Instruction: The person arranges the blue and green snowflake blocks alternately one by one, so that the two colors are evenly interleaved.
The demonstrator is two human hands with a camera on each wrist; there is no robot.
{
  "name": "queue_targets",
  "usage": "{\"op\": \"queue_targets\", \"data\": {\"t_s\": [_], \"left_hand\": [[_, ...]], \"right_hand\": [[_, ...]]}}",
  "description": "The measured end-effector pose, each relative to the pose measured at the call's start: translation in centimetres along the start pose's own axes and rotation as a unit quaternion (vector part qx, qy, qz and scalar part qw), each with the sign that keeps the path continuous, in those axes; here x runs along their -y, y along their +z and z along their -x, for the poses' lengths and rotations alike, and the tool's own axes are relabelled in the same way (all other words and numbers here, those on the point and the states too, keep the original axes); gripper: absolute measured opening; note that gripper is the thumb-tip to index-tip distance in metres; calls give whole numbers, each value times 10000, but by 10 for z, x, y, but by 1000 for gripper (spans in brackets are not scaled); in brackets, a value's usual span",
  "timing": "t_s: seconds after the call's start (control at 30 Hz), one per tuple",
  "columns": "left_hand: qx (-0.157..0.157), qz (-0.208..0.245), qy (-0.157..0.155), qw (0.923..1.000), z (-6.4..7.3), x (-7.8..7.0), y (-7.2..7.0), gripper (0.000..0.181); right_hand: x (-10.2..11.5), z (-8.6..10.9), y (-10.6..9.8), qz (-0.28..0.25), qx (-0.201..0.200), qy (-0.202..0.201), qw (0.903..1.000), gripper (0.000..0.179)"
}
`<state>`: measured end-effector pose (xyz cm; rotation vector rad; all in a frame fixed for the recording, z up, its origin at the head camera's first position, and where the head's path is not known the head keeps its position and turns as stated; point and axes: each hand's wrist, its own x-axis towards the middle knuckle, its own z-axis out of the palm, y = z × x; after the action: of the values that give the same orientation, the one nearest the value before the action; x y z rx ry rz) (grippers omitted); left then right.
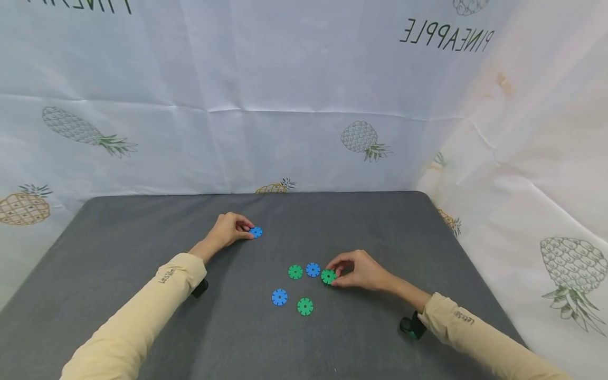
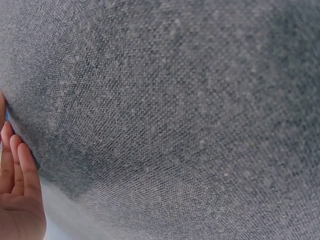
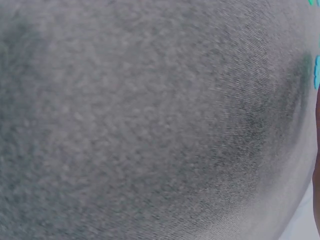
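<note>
While the fingers of the left hand (image 1: 227, 230) pinch a blue disc (image 1: 257, 232), covering its left edge, those of the right hand (image 1: 359, 270) pinch a green disc (image 1: 327, 277); whether either touches the desk (image 1: 380, 224) is unclear. Beside the green one lies a second blue disc (image 1: 313, 266), then a second green disc (image 1: 295, 268); on the near side, a third blue disc (image 1: 279, 301) and a third green disc (image 1: 305, 311). Wrist views crop both hands, leaving discs as mere slivers.

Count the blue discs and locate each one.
3. The first blue disc is pinched by the left hand; the second lies between two green discs; the third lies left of another green disc. Any beneath the left or right hand would be hidden.
</note>
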<state>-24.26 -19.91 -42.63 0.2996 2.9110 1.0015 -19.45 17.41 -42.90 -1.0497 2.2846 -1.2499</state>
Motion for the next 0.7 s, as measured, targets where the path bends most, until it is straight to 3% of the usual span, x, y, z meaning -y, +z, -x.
{"op": "queue_targets", "data": {"t_s": [0.47, 0.7], "left_hand": [[-26, 103, 10, 9999, 0, 0, 0, 24], [-43, 239, -197, 9995, 2, 1, 1, 23]], "right_hand": [[-9, -7, -3, -828, -201, 335, 9958, 28], [-15, -13, -4, -1166, -254, 234, 9926, 30]]}}
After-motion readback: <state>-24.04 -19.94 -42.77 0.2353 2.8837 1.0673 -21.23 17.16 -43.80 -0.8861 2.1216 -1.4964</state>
